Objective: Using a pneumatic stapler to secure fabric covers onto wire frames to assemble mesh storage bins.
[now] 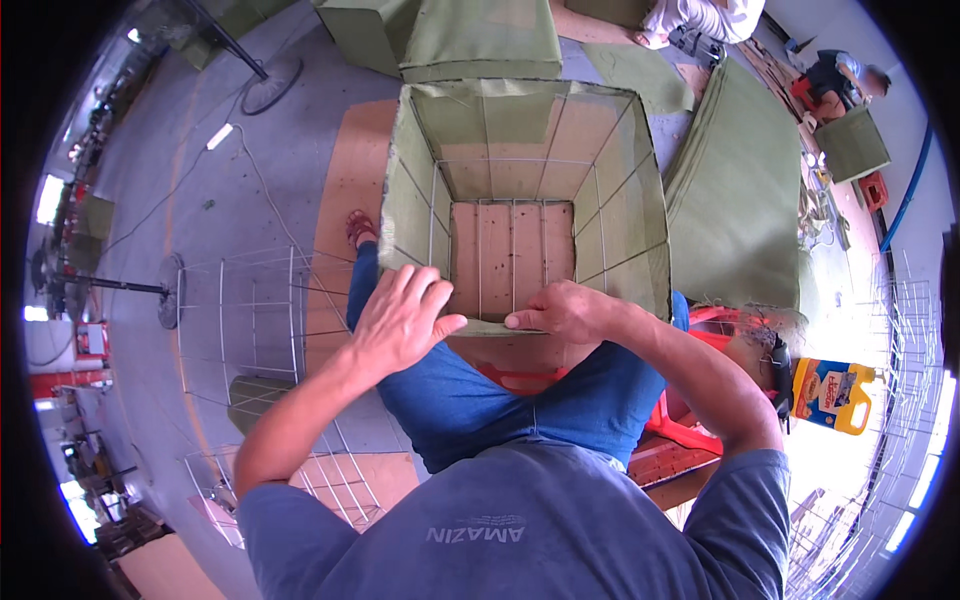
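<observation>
Both left hand (405, 318) and right hand (568, 312) pinch the box (620, 222) by its six-o'clock rim (487, 327); likely light, soft-walled, best held there.

From here I see the bare left forearm (305, 405) and right forearm (690, 370) angling forward and inward, the left grip (405, 315) palm-down, thumb spread from loosely bent fingers (408, 282), the right grip (570, 312) curled, its thumb pointing leftward.

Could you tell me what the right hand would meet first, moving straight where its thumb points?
Probably the thumb of the left hand, along the near rim of the green box; depth is unclear.
</observation>
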Available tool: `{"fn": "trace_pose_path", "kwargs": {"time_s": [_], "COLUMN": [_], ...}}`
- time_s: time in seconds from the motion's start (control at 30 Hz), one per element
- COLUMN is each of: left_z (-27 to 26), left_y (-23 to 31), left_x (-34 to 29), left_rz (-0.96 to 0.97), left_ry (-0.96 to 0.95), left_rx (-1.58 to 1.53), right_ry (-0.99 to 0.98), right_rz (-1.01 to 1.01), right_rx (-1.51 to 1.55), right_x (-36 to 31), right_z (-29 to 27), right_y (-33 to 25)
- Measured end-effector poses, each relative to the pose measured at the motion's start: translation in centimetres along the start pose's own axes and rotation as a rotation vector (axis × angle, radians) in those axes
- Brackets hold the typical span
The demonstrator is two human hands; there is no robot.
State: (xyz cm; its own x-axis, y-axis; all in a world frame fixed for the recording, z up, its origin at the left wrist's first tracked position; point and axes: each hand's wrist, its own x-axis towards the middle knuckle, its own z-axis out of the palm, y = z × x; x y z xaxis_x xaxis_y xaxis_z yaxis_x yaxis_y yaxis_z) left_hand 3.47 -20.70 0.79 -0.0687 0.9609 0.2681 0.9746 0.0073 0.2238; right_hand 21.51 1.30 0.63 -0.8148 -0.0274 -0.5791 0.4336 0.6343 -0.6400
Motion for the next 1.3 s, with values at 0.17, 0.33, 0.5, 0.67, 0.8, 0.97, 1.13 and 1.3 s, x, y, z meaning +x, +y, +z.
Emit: {"fn": "trace_pose_path", "kwargs": {"time_s": [0.17,0.33,0.5,0.67,0.8,0.97,1.13,1.3], "left_z": [3.6,5.2,5.2,1.9,-0.5,-0.2,-0.3,0.6], "left_y": [7.9,8.2,7.3,6.8,4.7,2.1,1.4,0.8], "left_x": [-2.6,-1.1,-1.7,-1.5,-5.6,-7.7,-7.2,-7.4], "left_rz": [0.006,-0.151,-0.106,0.04,-0.057,-0.182,-0.154,-0.18], "left_ry": [0.254,0.306,0.303,0.243,0.195,0.182,0.229,0.333], "left_rx": [0.106,-0.057,-0.145,-0.054,0.165,0.168,0.15,0.105], "right_ry": [0.131,0.562,0.95,0.778,0.765,0.853,1.001,0.823], "right_rz": [-0.091,-0.308,-0.647,-0.649,-0.623,-0.488,-0.341,-0.463], "right_rx": [0.021,-0.374,-0.681,-0.815,-0.786,-0.758,-0.775,-0.797], "right_x": [0.1,-1.3,-3.2,-2.8,-1.4,-5.4,-11.4,-11.5], "right_z": [1.3,3.0,7.5,6.0,5.6,5.4,5.2,3.6], "right_y": [1.2,1.2,0.0,-0.4,0.2,0.0,4.8,7.0]}}
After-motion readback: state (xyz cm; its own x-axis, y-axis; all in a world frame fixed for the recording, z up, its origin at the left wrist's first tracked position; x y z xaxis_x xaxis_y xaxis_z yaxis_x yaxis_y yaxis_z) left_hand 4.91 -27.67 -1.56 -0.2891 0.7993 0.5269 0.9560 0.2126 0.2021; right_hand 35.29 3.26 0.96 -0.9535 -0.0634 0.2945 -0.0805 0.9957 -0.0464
